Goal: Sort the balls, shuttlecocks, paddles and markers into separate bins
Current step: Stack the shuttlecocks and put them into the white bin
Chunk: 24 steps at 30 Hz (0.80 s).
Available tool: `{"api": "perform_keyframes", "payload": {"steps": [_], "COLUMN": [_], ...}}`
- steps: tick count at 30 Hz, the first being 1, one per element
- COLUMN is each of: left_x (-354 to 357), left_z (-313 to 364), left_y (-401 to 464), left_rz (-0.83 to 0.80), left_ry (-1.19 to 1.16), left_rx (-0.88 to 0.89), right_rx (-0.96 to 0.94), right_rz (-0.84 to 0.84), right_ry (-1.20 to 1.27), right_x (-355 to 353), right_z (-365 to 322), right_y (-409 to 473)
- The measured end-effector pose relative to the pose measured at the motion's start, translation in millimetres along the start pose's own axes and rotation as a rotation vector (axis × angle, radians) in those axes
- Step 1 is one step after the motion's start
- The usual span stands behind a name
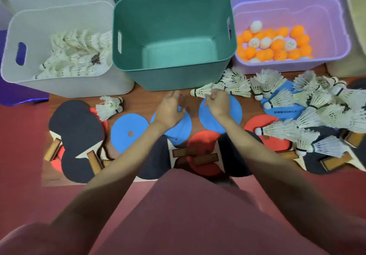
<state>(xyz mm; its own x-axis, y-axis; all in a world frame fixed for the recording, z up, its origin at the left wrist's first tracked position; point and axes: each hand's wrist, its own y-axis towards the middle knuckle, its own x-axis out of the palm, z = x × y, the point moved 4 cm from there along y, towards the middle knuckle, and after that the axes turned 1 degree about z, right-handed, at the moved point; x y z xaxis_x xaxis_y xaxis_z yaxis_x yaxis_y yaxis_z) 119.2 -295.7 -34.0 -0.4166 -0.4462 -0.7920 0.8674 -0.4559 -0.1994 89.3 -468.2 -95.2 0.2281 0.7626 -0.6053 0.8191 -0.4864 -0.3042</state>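
Right hand [216, 101] pinches shuttlecock [201, 91] by its skirt, left hand [170, 108] loosely open & empty; prob v. light, feathers crush easily, so grip cork end.

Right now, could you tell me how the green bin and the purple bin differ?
The green bin holds nothing that I can see, while the purple bin holds orange and white balls. The green bin looks taller and stands in the middle, straight ahead of both hands; the purple bin looks lower and sits to its right. Both are open-topped plastic bins with rounded corners.
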Motion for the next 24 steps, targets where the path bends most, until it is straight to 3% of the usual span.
{"api": "perform_keyframes", "payload": {"steps": [2, 9, 14, 17, 21, 24], "left_x": [7, 34, 53, 59, 60, 59], "left_z": [4, 8, 13, 9, 8, 9], "left_y": [1, -10, -13, -14, -15, -16], "left_rz": [0.007, -0.074, -0.119, -0.105, -0.056, -0.018], "left_ry": [-0.014, -0.031, 0.000, -0.017, -0.069, -0.115], "left_rx": [-0.008, -0.021, -0.085, -0.182, -0.238, -0.251], "right_rx": [-0.057, -0.102, -0.171, -0.186, -0.091, 0.036], "right_rz": [-0.023, -0.357, -0.494, -0.330, 0.132, 0.257], "right_ry": [0.014, 0.307, 0.244, 0.150, -0.078, -0.041], "right_x": [-5, -24, -38, -52, -84, -96], "right_z": [-3, 2, 8, 14, 30, 43], "right_y": [1, -27, -35, -28, -13, -3]}}
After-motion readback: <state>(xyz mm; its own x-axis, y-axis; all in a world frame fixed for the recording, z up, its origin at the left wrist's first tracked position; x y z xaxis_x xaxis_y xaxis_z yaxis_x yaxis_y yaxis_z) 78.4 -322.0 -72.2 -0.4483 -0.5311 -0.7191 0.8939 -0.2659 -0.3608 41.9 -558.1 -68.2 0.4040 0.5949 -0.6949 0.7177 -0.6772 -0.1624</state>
